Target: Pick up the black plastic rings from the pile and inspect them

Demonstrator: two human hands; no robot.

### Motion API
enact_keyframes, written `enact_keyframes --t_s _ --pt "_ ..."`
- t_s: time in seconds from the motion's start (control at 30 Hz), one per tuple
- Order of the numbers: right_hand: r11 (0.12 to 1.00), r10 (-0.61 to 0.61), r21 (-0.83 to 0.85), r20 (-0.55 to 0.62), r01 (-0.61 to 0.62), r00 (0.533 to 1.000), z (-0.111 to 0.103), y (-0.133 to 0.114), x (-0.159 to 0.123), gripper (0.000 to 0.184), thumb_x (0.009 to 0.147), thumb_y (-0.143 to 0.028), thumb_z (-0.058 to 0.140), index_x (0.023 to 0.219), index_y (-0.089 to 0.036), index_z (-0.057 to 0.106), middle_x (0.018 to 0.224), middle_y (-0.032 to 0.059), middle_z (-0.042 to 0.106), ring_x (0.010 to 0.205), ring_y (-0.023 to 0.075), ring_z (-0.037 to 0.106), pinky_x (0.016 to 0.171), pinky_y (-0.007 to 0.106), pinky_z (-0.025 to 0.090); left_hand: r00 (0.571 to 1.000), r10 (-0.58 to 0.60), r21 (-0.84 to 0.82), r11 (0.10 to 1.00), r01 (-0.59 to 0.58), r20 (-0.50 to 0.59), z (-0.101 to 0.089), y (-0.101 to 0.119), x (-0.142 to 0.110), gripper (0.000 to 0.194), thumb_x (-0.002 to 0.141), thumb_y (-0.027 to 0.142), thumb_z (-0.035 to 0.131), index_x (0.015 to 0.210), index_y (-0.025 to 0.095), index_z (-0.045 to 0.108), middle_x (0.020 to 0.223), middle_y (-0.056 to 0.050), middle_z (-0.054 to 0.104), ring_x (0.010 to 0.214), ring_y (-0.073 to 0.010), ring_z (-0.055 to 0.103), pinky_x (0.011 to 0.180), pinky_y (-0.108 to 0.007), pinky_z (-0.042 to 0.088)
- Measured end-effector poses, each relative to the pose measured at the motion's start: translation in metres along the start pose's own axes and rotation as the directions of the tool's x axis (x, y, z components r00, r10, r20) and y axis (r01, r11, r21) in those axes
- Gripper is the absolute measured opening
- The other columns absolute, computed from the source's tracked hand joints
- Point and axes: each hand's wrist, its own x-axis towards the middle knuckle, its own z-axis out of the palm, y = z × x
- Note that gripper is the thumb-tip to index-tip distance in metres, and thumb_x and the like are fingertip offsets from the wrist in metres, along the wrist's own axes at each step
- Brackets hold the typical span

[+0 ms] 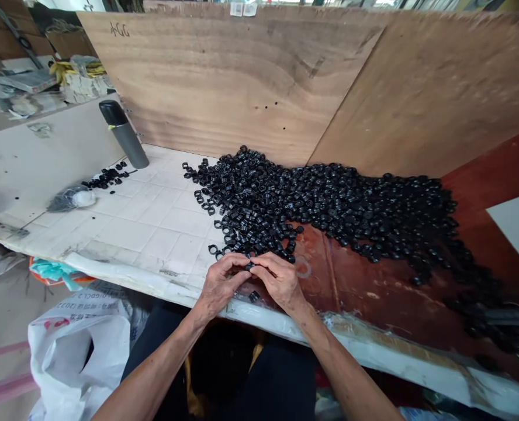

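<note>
One small, glossy black, ring-like plastic piece (249,265), mostly hidden by fingers, was pinched between the thumb and fingertips of both the left hand (218,284) and the right hand (283,283), near the front edge of the white-and-reddish-brown bench (154,228). Probably light, stiff, kinda slick, hardly fragile; best gripped by its outer wall. One loose black piece (254,296) was seen by that edge, plus one big heap of black rings (338,202) (uncountable) toward the back edge.
</note>
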Motion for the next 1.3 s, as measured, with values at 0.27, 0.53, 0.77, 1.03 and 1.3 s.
enact_keyframes --t_s 0.27,0.53,0.77,1.03,1.3 --pt "1.0 -0.005 -0.021 0.032 0.005 0.999 -0.005 -0.01 0.001 0.018 0.096 -0.022 0.062 0.11 -0.021 0.073 0.102 0.0081 0.074 0.089 0.0205 0.072 0.079 0.032 0.057 0.998 -0.065 -0.075 0.995 0.065 -0.001 0.002 -0.002 -0.002 0.016 0.087 0.028 0.075 0.101 0.02 0.074 0.11 -0.007 0.066 0.096 -0.0174 0.069 0.085 -0.03 0.06" --pt "0.973 -0.008 -0.232 0.065 0.023 0.998 0.003 0.001 -0.003 0.039 0.105 -0.026 0.047 0.068 -0.021 0.061 0.061 0.0009 0.059 0.058 0.015 0.059 0.059 0.027 0.044 1.0 -0.02 0.014 1.0 0.02 0.022 0.001 0.004 -0.001 0.013 0.085 0.024 0.076 0.097 0.02 0.075 0.106 -0.006 0.069 0.102 -0.0195 0.068 0.094 -0.034 0.057" --pt "0.997 -0.021 -0.079 0.028 0.023 0.999 -0.001 -0.009 -0.003 0.022 0.099 -0.026 0.057 0.116 -0.018 0.066 0.088 0.0057 0.07 0.072 0.0172 0.066 0.069 0.028 0.051 0.984 -0.176 -0.178 0.969 0.173 -0.001 0.004 0.009 -0.002 0.019 0.083 0.028 0.079 0.098 0.021 0.071 0.109 -0.004 0.062 0.091 -0.0167 0.068 0.078 -0.03 0.061" --pt "0.996 0.046 -0.084 0.044 -0.042 0.998 -0.005 -0.007 -0.004 0.033 0.101 -0.034 0.054 0.074 -0.019 0.065 0.062 -0.0009 0.06 0.056 0.0131 0.055 0.059 0.026 0.043 0.987 -0.159 -0.141 0.978 0.153 -0.031 0.003 0.007 -0.001 0.021 0.08 0.029 0.08 0.097 0.02 0.071 0.107 -0.005 0.064 0.092 -0.0153 0.066 0.08 -0.026 0.058" --pt "0.993 0.09 -0.078 0.073 -0.085 0.993 -0.008 -0.017 0.0 0.018 0.092 -0.034 0.066 0.081 -0.02 0.067 0.069 -0.0001 0.062 0.059 0.014 0.055 0.059 0.026 0.044 0.991 -0.132 -0.128 0.984 0.127 -0.033 0.002 0.005 -0.001 0.022 0.082 0.03 0.079 0.099 0.019 0.068 0.108 -0.005 0.063 0.094 -0.0164 0.066 0.083 -0.03 0.059"
